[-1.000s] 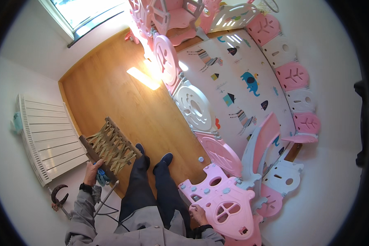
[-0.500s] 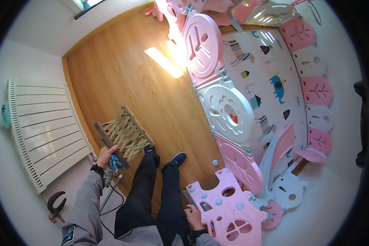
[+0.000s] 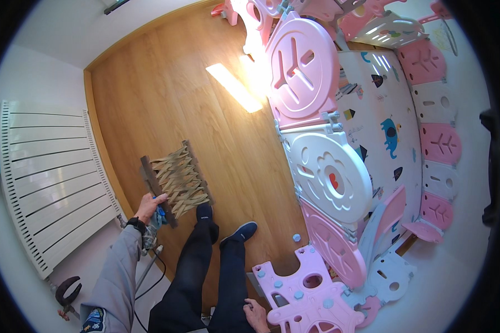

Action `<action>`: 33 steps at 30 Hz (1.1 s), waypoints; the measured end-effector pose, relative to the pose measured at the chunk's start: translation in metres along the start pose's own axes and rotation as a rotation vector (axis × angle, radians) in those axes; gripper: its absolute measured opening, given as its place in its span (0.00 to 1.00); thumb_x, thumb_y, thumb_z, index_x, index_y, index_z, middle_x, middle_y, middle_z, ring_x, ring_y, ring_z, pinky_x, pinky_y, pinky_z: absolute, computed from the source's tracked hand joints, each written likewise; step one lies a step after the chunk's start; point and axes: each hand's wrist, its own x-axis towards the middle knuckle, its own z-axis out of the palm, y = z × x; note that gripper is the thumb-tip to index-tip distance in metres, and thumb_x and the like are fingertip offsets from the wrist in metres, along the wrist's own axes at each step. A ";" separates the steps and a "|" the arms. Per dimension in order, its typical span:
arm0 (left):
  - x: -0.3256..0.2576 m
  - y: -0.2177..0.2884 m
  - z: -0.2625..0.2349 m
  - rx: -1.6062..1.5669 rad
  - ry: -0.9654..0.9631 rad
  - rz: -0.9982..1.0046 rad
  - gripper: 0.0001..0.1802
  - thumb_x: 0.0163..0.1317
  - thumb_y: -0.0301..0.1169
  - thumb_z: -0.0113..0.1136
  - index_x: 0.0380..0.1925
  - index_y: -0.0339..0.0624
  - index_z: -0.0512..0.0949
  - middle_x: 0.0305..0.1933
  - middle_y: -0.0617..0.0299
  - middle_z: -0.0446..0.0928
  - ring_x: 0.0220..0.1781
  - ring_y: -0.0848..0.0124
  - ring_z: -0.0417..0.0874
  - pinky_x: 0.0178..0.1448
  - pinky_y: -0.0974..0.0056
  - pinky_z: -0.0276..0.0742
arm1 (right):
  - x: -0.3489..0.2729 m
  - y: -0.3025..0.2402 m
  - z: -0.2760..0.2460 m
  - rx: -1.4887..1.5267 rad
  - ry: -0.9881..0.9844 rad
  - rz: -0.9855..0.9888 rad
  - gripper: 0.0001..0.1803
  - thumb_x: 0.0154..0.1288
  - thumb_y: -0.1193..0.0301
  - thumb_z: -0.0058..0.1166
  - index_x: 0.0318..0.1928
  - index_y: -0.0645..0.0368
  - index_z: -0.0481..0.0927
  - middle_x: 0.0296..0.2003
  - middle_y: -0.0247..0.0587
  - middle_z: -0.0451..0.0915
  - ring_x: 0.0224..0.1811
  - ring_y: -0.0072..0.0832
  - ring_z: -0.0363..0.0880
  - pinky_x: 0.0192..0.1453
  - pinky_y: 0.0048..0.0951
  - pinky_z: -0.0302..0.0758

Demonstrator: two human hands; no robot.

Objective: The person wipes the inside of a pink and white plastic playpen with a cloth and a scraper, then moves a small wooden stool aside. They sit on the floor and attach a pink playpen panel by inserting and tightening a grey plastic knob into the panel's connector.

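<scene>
My left grip point(image 3: 146, 207) is wrapped around the left rail point(image 3: 151, 177) of a brown wooden frame laced with tan crisscross strips point(image 3: 179, 180), over the light-brown wood floor point(image 3: 150, 100) beside my dark-blue left shoe point(image 3: 204, 212). A firm, level hold clear of my toes seems best. I cannot tell whether my right grip point(image 3: 255, 316) is closed.

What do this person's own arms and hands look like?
The left arm wears a long grey fabric sleeve with a dark blue patch bearing lighter markings. A black, watch-like band circles that wrist. The left hand and right hand are ungloved; the right sleeve is not clearly visible.
</scene>
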 end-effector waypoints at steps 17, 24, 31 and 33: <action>0.055 -0.049 -0.017 -0.128 0.014 0.036 0.19 0.63 0.42 0.71 0.38 0.33 0.85 0.30 0.66 0.82 0.32 0.76 0.79 0.39 0.62 0.75 | -0.004 -0.044 -0.009 0.136 0.054 0.016 0.16 0.70 0.66 0.57 0.54 0.57 0.84 0.40 0.54 0.86 0.45 0.44 0.86 0.52 0.39 0.80; 0.068 -0.126 -0.062 0.036 0.185 -0.045 0.19 0.62 0.41 0.73 0.38 0.34 0.81 0.33 0.64 0.80 0.35 0.76 0.76 0.40 0.63 0.73 | 0.002 -0.046 -0.004 0.125 0.104 -0.012 0.12 0.71 0.67 0.57 0.51 0.57 0.85 0.39 0.51 0.86 0.42 0.40 0.85 0.49 0.36 0.80; 0.073 -0.168 -0.073 -0.030 0.211 -0.055 0.17 0.67 0.35 0.69 0.48 0.33 0.81 0.44 0.61 0.84 0.43 0.71 0.81 0.49 0.63 0.76 | 0.011 -0.041 -0.005 0.146 0.085 0.028 0.11 0.71 0.70 0.57 0.49 0.61 0.83 0.39 0.48 0.85 0.43 0.35 0.84 0.50 0.33 0.79; 0.069 -0.167 -0.072 -0.133 0.187 -0.028 0.18 0.68 0.35 0.68 0.51 0.33 0.81 0.47 0.60 0.86 0.47 0.71 0.82 0.53 0.63 0.76 | 0.014 -0.035 -0.005 0.105 0.050 0.060 0.10 0.71 0.71 0.55 0.48 0.61 0.83 0.41 0.49 0.85 0.45 0.38 0.84 0.53 0.35 0.79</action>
